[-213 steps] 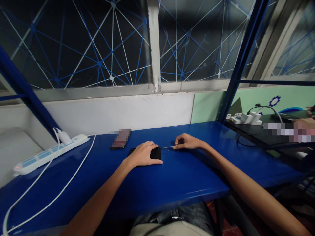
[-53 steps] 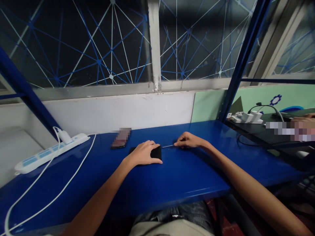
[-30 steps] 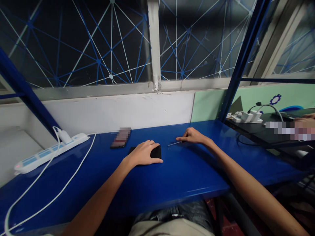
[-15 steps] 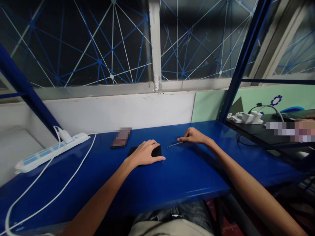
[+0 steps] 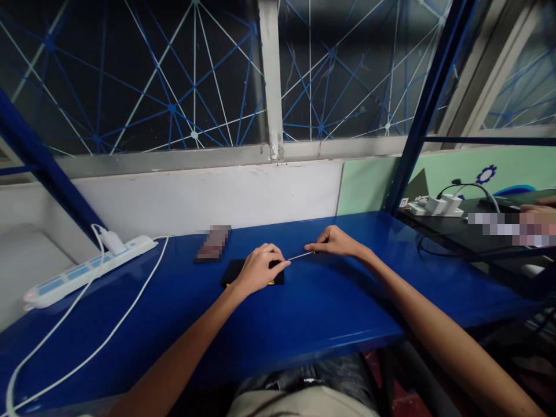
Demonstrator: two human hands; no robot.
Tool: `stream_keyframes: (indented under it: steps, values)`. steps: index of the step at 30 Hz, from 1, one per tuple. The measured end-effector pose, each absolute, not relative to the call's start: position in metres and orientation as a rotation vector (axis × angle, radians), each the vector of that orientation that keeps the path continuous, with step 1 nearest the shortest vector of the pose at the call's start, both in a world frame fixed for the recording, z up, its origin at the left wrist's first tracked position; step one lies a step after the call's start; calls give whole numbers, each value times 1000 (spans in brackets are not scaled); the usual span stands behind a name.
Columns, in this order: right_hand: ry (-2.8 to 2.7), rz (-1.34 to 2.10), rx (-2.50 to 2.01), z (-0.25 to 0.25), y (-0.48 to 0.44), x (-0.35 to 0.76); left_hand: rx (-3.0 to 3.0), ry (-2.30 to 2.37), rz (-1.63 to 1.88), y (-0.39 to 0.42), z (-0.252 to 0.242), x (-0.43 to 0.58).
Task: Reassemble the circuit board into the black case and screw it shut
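A flat black case (image 5: 232, 271) with a yellow strip along its front edge lies on the blue table. My left hand (image 5: 262, 266) rests over this case and hides its middle. The thumb and forefinger of that hand pinch at the tip of a thin screwdriver (image 5: 301, 255). Whether a small piece sits between those fingertips is hidden. My right hand (image 5: 333, 240) is closed round the screwdriver's other end, which the fingers cover. Its metal shaft spans the gap between both hands, just above the table.
A phone (image 5: 212, 243) lies behind the case to the left. At the far left, a white power strip (image 5: 91, 272) trails a white cable (image 5: 143, 313). Beyond the blue post (image 5: 410, 156) on the right, another person's hand (image 5: 538, 217) is over a black table.
My left thumb and fingers have come together at the screwdriver's tip, uncovering more of the case and its yellow strip. My right hand has shifted slightly left with the screwdriver.
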State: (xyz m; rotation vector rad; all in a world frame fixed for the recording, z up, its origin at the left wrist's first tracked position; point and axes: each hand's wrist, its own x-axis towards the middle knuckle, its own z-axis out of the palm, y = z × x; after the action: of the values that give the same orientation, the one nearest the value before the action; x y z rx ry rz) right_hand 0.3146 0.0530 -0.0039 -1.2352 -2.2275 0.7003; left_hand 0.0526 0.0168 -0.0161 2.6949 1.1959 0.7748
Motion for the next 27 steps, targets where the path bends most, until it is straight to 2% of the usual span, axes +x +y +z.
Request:
stream_keyframes:
  steps: [27]
  values:
    - [-2198, 735, -1216, 4, 47, 316, 2753, 1126, 787, 17, -17, 51]
